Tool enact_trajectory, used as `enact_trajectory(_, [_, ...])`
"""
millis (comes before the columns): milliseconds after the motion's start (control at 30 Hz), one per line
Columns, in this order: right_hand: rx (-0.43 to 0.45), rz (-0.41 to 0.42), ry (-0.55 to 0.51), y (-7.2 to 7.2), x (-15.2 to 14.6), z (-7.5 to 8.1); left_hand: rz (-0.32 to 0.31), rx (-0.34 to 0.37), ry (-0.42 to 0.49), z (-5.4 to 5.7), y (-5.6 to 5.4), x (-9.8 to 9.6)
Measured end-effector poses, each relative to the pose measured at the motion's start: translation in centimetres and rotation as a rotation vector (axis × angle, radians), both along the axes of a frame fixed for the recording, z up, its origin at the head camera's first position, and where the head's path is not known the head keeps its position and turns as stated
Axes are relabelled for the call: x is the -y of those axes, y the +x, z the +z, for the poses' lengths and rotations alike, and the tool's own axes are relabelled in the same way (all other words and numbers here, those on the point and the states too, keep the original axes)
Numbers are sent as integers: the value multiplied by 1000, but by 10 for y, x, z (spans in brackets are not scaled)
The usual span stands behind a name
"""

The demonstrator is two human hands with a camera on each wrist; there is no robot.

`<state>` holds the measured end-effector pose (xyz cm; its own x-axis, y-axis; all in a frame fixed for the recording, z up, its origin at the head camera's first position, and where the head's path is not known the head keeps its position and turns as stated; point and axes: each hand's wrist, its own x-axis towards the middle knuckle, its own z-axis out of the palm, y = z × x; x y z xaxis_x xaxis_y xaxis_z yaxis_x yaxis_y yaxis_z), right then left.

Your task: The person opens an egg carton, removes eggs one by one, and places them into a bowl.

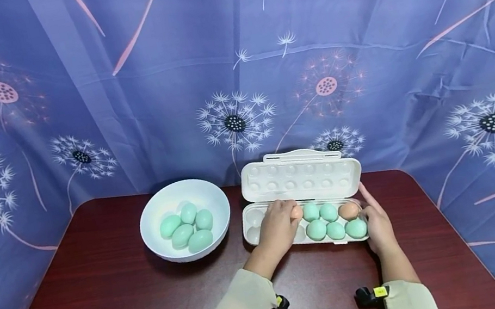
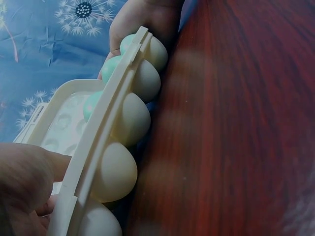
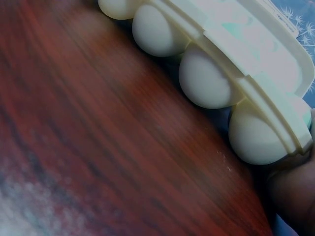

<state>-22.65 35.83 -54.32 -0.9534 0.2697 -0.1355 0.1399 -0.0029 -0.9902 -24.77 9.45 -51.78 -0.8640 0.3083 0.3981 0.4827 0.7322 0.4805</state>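
A white plastic egg carton [image 1: 304, 195] lies open on the table, its lid [image 1: 276, 178] tipped back toward the curtain. Over its left half, my left hand [image 1: 276, 228] pinches a light brown egg [image 1: 296, 213] at a back-row cup. To the right of that egg sit several pale green eggs [image 1: 316, 230] and another brown egg [image 1: 349, 211]. My right hand [image 1: 381, 227] grips the carton's right end, fingers along its side. The left wrist view shows the left hand [image 2: 29, 184] close over the tray rim [image 2: 98, 118]. Rounded cups [image 3: 209, 78] bulge below the rim in the right wrist view.
Left of the carton stands a white bowl [image 1: 156, 242] with several pale green eggs [image 1: 200, 240] inside. The dark red table [image 1: 130, 307] ends at a blue dandelion-print curtain [image 1: 160, 109] behind the bowl and carton.
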Motion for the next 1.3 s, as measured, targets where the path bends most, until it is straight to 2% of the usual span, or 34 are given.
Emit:
enact_trajectory(367, [-13, 0, -7, 0, -1, -1, -8, 12, 31, 5, 1, 6])
enact_trajectory(633, [-39, 3, -9, 0, -2, 0, -12, 30, 99, 17, 5, 16])
enact_trajectory(833, [-4, -10, 0, -1, -1, -1, -8, 25, 144, 28, 9, 32])
enact_trajectory(1067, [23, -21, 1, -3, -2, -1, 44, 12, 129, 41, 9, 55])
enact_trajectory(1300, [17, -14, -6, -2, -2, -1, 34, -23, 181, 51, 14, 71])
